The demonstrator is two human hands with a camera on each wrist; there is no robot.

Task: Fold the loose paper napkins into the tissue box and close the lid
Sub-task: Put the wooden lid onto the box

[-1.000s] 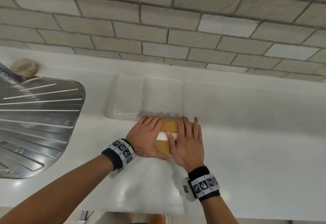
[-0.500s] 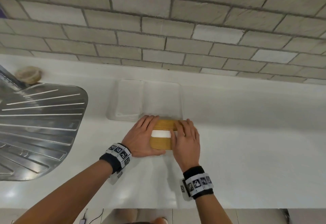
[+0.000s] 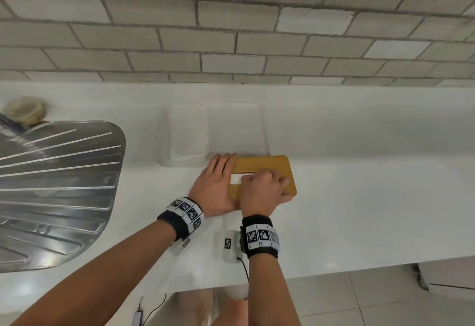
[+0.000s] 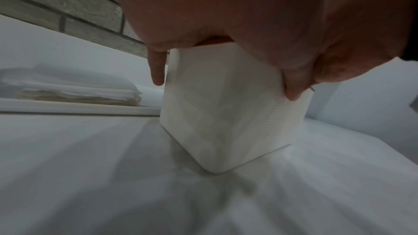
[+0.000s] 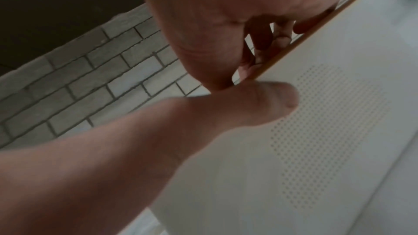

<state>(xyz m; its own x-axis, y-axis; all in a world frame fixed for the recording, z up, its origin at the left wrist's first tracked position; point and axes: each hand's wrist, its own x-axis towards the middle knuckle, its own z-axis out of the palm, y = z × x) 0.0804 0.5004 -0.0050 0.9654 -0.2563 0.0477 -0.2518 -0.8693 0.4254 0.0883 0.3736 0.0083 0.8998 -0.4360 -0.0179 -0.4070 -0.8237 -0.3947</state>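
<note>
While left hand (image 3: 218, 187) steadies, right hand (image 3: 262, 192) grips lid (image 3: 262, 165).

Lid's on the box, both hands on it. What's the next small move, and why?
Probably press the wooden lid down evenly, then let go. The left hand lies on its left end, the right hand curls at the slot, and the tissue box stands on the counter.
</note>
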